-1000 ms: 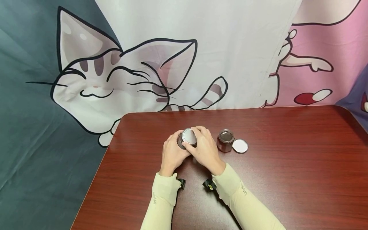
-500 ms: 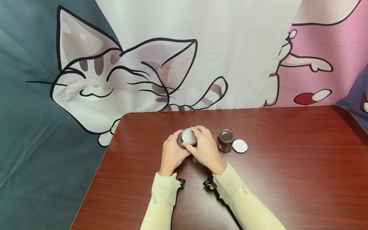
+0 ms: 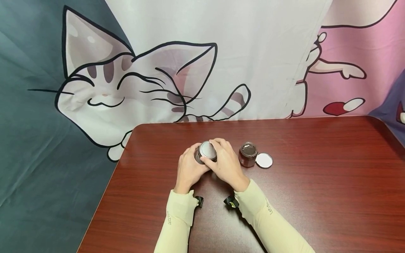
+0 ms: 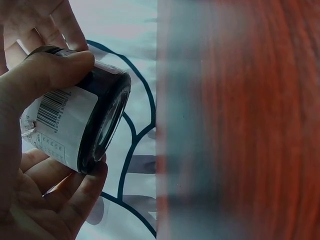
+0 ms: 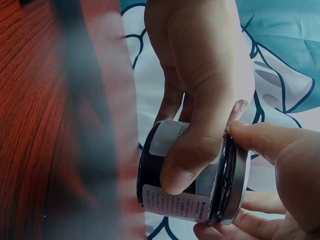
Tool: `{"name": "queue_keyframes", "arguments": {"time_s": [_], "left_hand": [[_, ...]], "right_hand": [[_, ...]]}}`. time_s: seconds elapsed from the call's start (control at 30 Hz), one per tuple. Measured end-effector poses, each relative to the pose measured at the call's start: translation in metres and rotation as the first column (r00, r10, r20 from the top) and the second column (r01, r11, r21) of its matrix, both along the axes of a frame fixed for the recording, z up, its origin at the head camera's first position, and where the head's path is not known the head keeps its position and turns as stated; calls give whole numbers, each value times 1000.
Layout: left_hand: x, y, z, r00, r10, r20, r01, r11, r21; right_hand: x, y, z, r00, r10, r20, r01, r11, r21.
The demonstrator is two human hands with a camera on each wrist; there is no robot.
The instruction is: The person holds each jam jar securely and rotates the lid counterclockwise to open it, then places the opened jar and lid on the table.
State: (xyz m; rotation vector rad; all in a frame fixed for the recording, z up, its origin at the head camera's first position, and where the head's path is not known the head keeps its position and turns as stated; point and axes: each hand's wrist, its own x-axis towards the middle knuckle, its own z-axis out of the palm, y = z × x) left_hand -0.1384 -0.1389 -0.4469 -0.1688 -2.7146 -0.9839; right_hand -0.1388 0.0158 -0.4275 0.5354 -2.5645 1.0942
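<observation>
Within your left hand, fingers curled, sits a jar; your right hand pinches its lid: likely unscrewing, so twist, then lift.

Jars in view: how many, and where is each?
2: the held jar, gripped by the left hand and right hand; the open jar on the table, beside the loose lid.

There are 2 jars, 2 lids, 2 hands, 2 sleeves and 1 table
</observation>
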Motion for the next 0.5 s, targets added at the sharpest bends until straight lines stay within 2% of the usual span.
{"name": "queue_keyframes", "arguments": {"time_s": [0.5], "left_hand": [[0, -1, -1, 1000, -8, 0, 8, 1000, -4]], "right_hand": [[-1, 1, 0, 1000, 15, -3, -15, 1000, 10]]}}
